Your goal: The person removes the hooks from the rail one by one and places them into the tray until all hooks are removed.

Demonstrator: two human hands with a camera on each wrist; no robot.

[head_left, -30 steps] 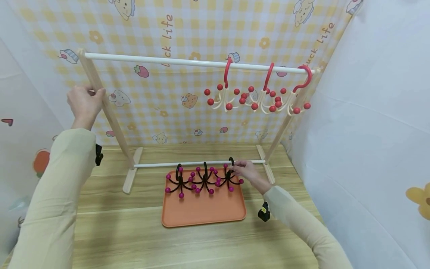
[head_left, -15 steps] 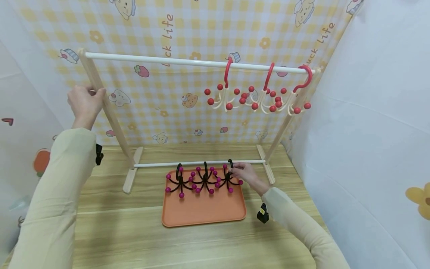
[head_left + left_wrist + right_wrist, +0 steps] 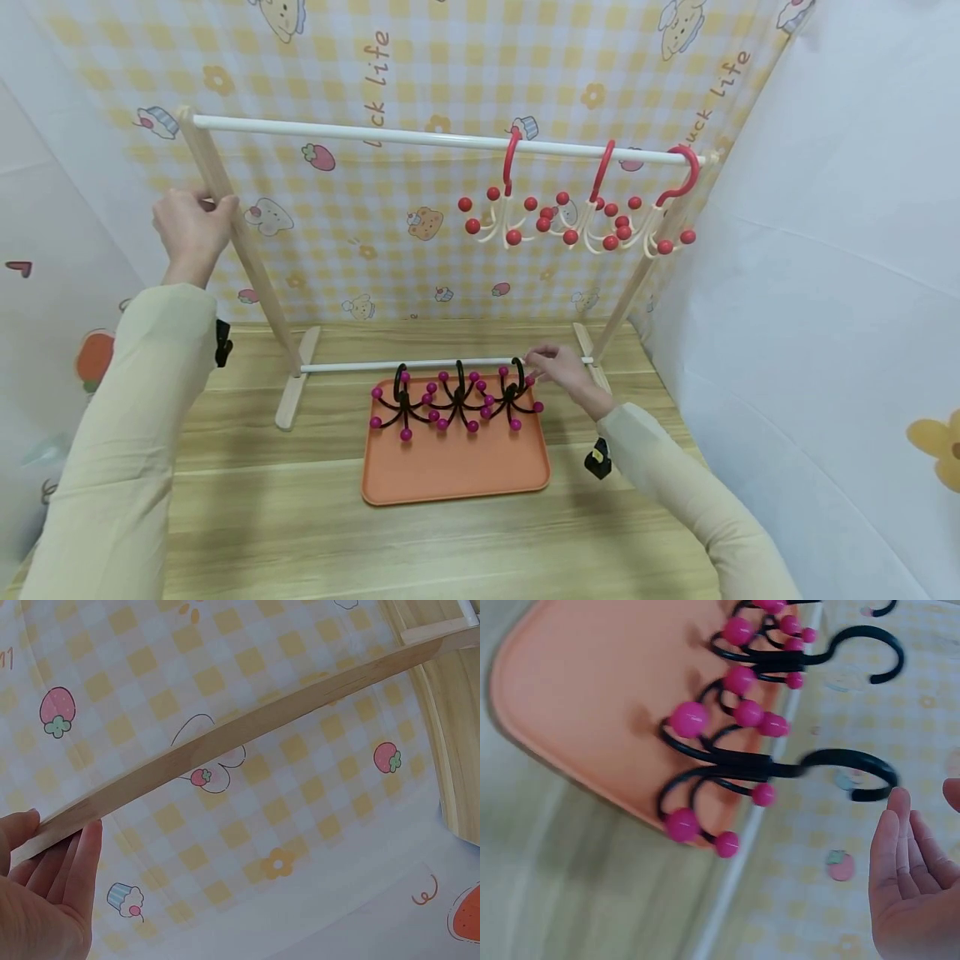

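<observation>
My left hand (image 3: 193, 237) grips the left wooden post (image 3: 257, 271) of a rack, thumb on one side and fingers (image 3: 84, 862) on the other. Beside the hook of the rightmost black octopus hanger (image 3: 512, 393) is my right hand (image 3: 562, 371). Its fingers are extended, with a small gap to the hook in the right wrist view. That hanger has magenta balls on its arm tips. Two matching hangers, a middle one (image 3: 459, 397) and a left one (image 3: 404, 404), stand in a row with it on an orange tray (image 3: 457, 471), hooks upward.
Three cream hangers with red hooks (image 3: 510, 162) and red balls hang at the right of the white upper rail (image 3: 352, 132). A white lower rail (image 3: 348, 367) runs behind the tray. Wooden feet (image 3: 298, 387) support the rack. A patterned cloth stands behind; white cloth is at right.
My right hand has let go of the rightmost black hanger and moved slightly right, away from its hook. My left hand stays on the post.
</observation>
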